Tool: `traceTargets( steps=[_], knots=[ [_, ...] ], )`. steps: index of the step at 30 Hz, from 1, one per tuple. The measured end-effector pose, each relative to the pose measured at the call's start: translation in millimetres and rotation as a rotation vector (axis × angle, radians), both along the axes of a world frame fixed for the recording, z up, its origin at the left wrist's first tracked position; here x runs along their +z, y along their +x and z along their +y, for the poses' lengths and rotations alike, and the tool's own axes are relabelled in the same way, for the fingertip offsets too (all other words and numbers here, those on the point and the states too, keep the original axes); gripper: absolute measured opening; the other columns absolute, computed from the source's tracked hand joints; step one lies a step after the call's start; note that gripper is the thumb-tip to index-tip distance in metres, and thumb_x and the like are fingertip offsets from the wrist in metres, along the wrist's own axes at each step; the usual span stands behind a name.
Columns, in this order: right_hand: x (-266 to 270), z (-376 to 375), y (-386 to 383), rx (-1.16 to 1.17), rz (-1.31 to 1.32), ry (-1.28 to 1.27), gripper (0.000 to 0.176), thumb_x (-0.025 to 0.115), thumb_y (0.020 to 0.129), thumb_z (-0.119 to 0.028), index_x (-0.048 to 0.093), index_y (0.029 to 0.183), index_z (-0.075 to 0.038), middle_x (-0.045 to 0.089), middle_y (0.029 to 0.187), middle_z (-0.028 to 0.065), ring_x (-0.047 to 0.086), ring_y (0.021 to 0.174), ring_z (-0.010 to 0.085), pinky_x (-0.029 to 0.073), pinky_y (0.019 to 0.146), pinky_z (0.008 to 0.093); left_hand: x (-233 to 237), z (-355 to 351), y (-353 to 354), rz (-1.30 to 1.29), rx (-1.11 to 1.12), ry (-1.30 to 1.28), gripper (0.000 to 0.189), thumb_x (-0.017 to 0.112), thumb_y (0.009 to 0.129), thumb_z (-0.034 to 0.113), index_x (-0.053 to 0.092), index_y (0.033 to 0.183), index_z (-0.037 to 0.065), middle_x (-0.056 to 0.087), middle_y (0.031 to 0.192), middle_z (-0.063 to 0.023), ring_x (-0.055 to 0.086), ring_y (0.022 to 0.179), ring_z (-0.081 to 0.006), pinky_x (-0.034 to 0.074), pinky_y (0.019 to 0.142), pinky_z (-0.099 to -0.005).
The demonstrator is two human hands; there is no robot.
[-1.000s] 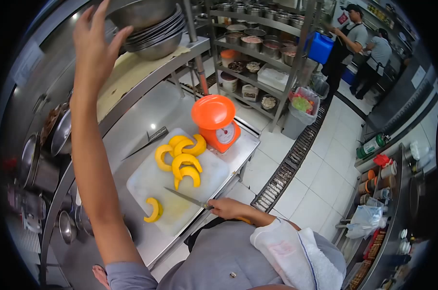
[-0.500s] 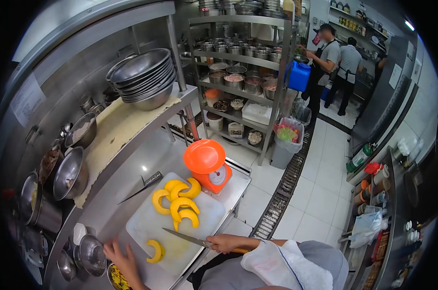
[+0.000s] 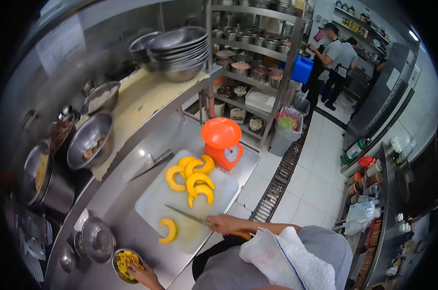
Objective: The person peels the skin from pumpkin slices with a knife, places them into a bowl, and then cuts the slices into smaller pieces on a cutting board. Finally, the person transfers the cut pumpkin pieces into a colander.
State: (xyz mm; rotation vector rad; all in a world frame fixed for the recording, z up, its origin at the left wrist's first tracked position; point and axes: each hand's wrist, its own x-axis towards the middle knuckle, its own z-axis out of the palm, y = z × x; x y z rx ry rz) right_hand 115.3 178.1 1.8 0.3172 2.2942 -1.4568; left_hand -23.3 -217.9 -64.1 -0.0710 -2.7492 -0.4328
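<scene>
The left hand [image 3: 144,276] reaches a round metal bowl [image 3: 114,269] of yellow scraps [image 3: 126,260], seven o'clock from the white board [image 3: 151,204]; its grip I can't tell. The right hand [image 3: 222,224] clenches a steel-bladed knife [image 3: 186,214], best held low, clear of yellow crescent pieces [image 3: 200,177] towards one o'clock.

The one camera sits on the person's head and looks forward and down, with the worktop [image 3: 110,193] close below and the tall shelves [image 3: 250,53] farther off, near the top.
</scene>
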Motion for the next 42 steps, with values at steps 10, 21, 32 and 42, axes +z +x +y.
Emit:
traceTargets(
  steps=[10, 21, 32, 42],
  knots=[
    [-20, -62, -51, -0.146, 0.282, 0.597, 0.033, 0.059, 0.088, -0.020, 0.054, 0.118, -0.006, 0.066, 0.090, 0.0234, 0.066, 0.082, 0.0413, 0.054, 0.073, 0.0500, 12, -51, 15, -0.050, -0.060, 0.040, 0.043, 0.070, 0.089, 0.020, 0.055, 0.123, -0.002, 0.053, 0.113, -0.0256, 0.057, 0.101, -0.0458, 0.048, 0.086, -0.0509],
    [-12, -33, -37, -0.170, 0.740, 0.717, 0.023, 0.060, 0.081, -0.010, 0.060, 0.103, -0.003, 0.060, 0.096, 0.0208, 0.065, 0.088, 0.0372, 0.055, 0.070, 0.0446, 110, 84, 6, 0.246, -0.427, 0.171, 0.033, 0.064, 0.095, 0.014, 0.057, 0.123, -0.002, 0.054, 0.103, -0.0184, 0.059, 0.090, -0.0341, 0.049, 0.074, -0.0435],
    [-4, 221, 202, -0.557, 0.364, 0.752, 0.016, 0.058, 0.093, -0.020, 0.058, 0.095, -0.004, 0.061, 0.092, 0.0185, 0.066, 0.083, 0.0395, 0.055, 0.071, 0.0494, 169, 442, 27, 0.210, -1.136, 0.379, 0.026, 0.068, 0.087, 0.004, 0.064, 0.112, -0.002, 0.060, 0.097, -0.0164, 0.062, 0.088, -0.0326, 0.050, 0.074, -0.0406],
    [125, 406, 226, -0.535, 0.610, 1.056, 0.015, 0.063, 0.090, -0.017, 0.054, 0.093, -0.005, 0.058, 0.085, 0.0159, 0.064, 0.075, 0.0397, 0.052, 0.063, 0.0505, 297, 724, 11, 0.391, -1.544, 0.662, 0.016, 0.070, 0.085, 0.003, 0.067, 0.100, -0.001, 0.058, 0.076, -0.0102, 0.058, 0.064, -0.0192, 0.046, 0.060, -0.0295]
  ],
)
